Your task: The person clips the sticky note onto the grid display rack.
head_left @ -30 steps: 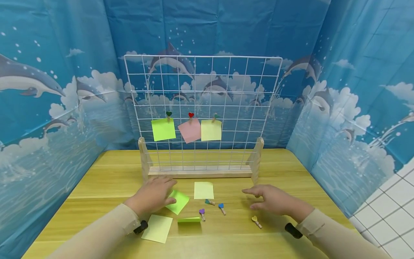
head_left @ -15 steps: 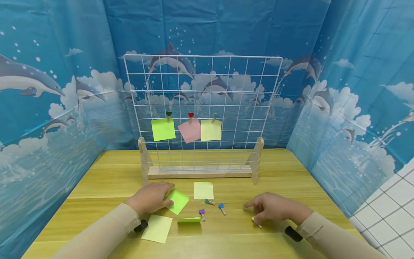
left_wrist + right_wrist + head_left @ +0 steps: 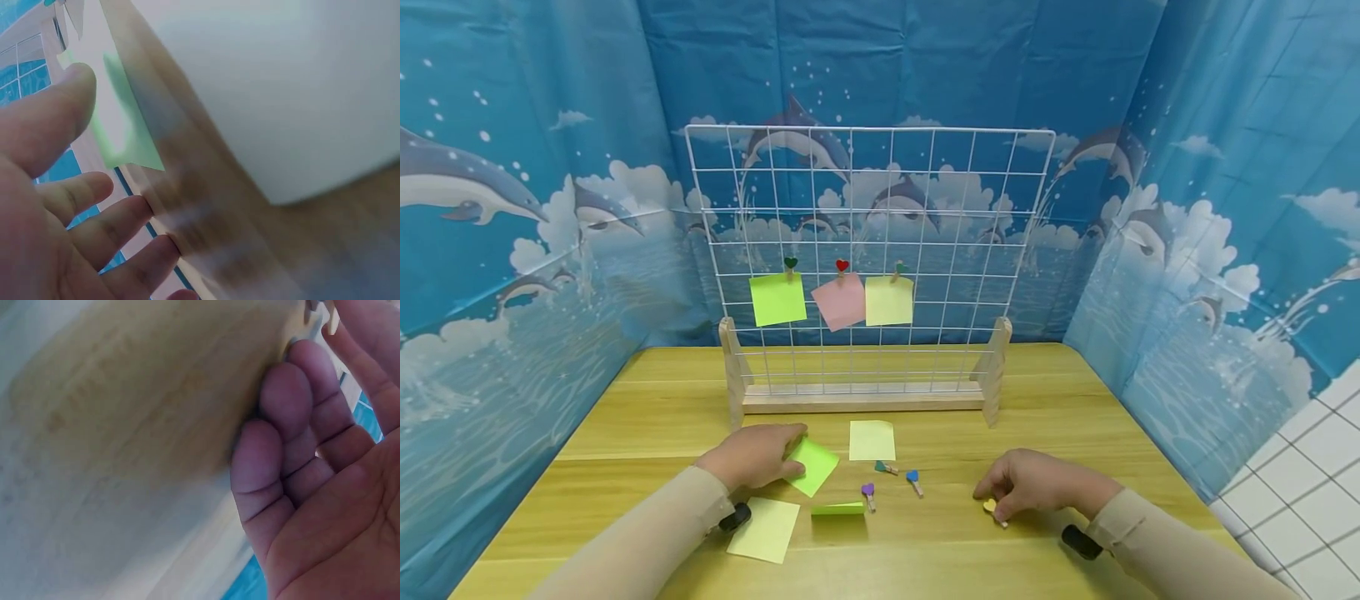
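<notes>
Clip with a yellow heart [image 3: 990, 506] lies on the table [image 3: 1060, 417], out in front of the right end of the grid stand [image 3: 862, 403]. The right hand [image 3: 1039, 483] bends over it, the thumb at its wooden legs and the forefinger beyond the heart, the gap between them narrow; whether they pinch it, I cannot tell. The left hand [image 3: 758, 457], in front of the stand's left post, is relaxed, with a wide space between thumb and forefinger; its thumb tip lies at the edge of a lime note [image 3: 817, 467], touching or just above it, I cannot tell.

Before the stand's middle lies a pale yellow note [image 3: 872, 440]; farther out from the stand come a teal clip [image 3: 886, 468], a blue clip [image 3: 913, 482], a purple clip [image 3: 868, 495] and a folded green note [image 3: 838, 510]. A cream note [image 3: 764, 530] lies farther out from the stand's left post. On the stand hang, from its left, a bright green sheet [image 3: 778, 300], a tilted pink sheet [image 3: 841, 303] and a yellow sheet [image 3: 889, 302].
</notes>
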Demonstrator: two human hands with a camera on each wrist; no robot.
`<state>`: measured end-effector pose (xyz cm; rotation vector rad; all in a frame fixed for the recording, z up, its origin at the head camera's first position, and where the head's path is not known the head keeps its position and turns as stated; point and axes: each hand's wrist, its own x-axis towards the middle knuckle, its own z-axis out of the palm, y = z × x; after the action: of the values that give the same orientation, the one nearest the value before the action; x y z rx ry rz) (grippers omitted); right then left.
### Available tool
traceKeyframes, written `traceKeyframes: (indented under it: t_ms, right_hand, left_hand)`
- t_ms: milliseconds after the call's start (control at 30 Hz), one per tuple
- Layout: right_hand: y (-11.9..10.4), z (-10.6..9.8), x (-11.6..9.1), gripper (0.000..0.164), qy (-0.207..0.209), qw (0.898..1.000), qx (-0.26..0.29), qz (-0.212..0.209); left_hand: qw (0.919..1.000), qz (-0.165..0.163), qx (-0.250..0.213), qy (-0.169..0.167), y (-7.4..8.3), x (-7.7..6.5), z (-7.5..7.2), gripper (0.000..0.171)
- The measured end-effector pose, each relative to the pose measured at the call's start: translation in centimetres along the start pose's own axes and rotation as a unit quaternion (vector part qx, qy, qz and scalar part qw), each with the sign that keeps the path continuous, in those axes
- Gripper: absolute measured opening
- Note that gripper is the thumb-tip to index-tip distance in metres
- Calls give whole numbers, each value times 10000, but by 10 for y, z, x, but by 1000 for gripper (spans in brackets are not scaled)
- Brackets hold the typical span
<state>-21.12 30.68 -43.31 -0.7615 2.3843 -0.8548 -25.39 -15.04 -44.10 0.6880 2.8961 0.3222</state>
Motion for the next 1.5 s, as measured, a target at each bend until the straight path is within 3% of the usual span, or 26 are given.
traceKeyframes:
  t_ms: [300,767,1067,1300,1500]
  right_hand:
    - [5,-1,3,22,-109,9991,378,177]
    - [11,-1,8,18,-198,9974,624,296]
    - [10,0,8,18,-232,9953,864,362]
    - [9,1,8,16,-200,9957,821,390]
    - [9,1,9,16,-190,9953,867,384]
  left_hand:
    - [10000,14,23,0,8,1,1,69]
    - [9995,117,262,128,8,5,2,63]
    - [9994,193,251,-114,11,12,-6,42]
    - [9992,203,254,-248,14,15,-7,55]
    - [9991,232,291,-190,16,15,-9,55]
